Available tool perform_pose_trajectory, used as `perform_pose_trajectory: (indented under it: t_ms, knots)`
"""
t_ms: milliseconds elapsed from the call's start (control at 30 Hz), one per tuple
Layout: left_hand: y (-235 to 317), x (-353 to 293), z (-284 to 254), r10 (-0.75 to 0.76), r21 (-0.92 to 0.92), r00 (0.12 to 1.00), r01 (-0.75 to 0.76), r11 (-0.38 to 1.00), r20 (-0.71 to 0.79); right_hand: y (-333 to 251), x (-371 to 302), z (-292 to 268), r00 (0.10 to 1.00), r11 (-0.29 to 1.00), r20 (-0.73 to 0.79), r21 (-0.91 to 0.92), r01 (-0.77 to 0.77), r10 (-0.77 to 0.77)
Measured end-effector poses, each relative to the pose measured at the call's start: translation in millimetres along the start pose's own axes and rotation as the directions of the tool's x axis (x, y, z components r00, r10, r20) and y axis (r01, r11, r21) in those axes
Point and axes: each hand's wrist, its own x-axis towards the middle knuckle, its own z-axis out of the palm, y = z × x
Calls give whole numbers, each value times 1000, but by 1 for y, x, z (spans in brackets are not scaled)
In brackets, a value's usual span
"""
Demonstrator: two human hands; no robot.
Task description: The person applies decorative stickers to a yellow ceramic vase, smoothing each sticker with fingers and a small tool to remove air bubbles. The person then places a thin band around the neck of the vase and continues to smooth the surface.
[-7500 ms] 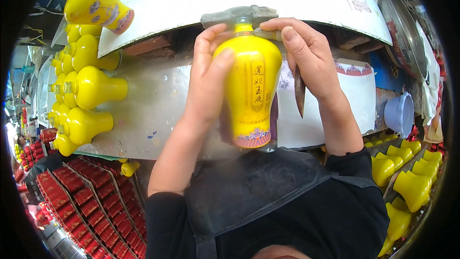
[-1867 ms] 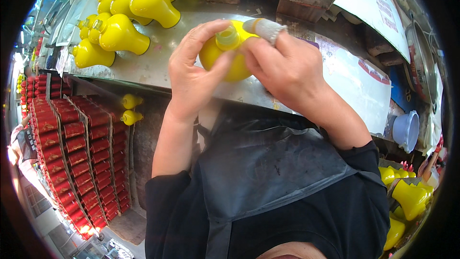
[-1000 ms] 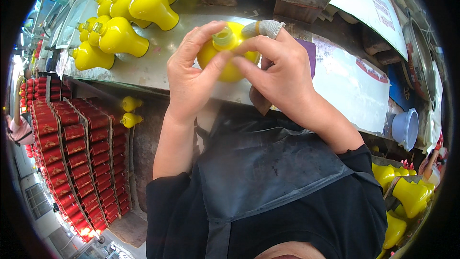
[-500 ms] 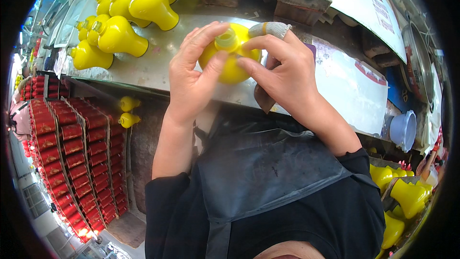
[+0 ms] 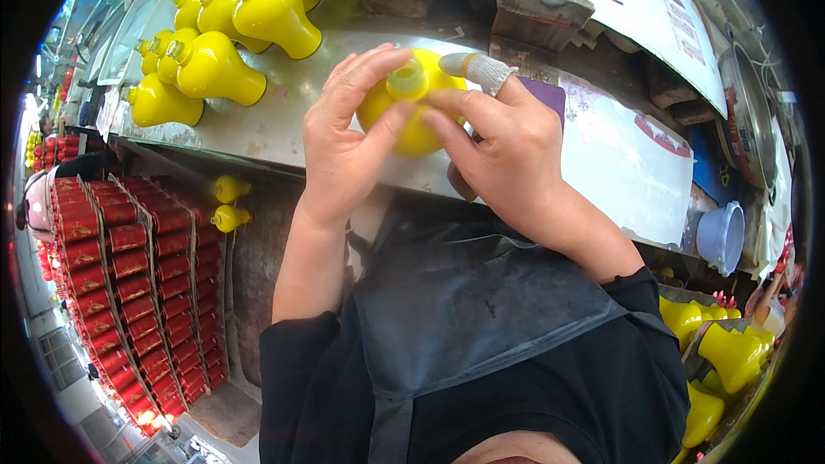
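A glossy yellow bottle (image 5: 410, 135) with a pale, translucent neck is held over the bench edge, its open mouth facing up. My left hand (image 5: 348, 133) wraps round its left side, thumb on the front of the shoulder, fingers behind. On the other side, my right hand (image 5: 507, 125) brings thumb and index fingertips together against the shoulder by the neck; anything pinched there is too small to tell. A grey knitted finger cover (image 5: 490, 73) sits on one right finger. Below that hand, part of a dark brown piece (image 5: 461, 180) shows; how it is held is hidden.
Several yellow bottles (image 5: 219, 69) stand at the bench's left, and more (image 5: 730, 352) fill a crate at lower right. Red boxes (image 5: 133, 283) are stacked at left. A purple pad (image 5: 543, 101), white sheet (image 5: 627, 155), brick-like block (image 5: 541, 13) and pale blue bucket (image 5: 720, 236) lie rightward.
My right hand has shifted slightly and its covered finger now lifts clearer of the bottle. The brown piece has turned further under the hand. My left hand keeps its hold.
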Motion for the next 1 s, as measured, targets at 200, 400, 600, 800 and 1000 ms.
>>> perform_pose_trajectory:
  t_ms: [200, 400, 600, 800, 1000]
  knots:
    - [1, -1, 2, -13, -14, 1000, 12, 1000, -25, -4, 4, -6, 978, 962, 110, 189, -197, 178]
    - [-2, -1, -1, 9, 5, 1000, -9, 1000, 12, -1, 6, -1, 978, 969, 75, 136, -205, 196]
    - [-3, 1, -3, 28, 7, 998, -28, 1000, 51, 4, 6, 3, 990, 990, -33, 50, -134, 135]
    - [-1, 1, 1, 4, -18, 1000, -4, 1000, -4, -1, -2, -2, 997, 995, 2, 51, -83, 83]
    - [0, 2, -1, 26, -1, 1000, -26, 1000, 2, -5, 0, -1, 993, 988, 49, 105, -113, 108]
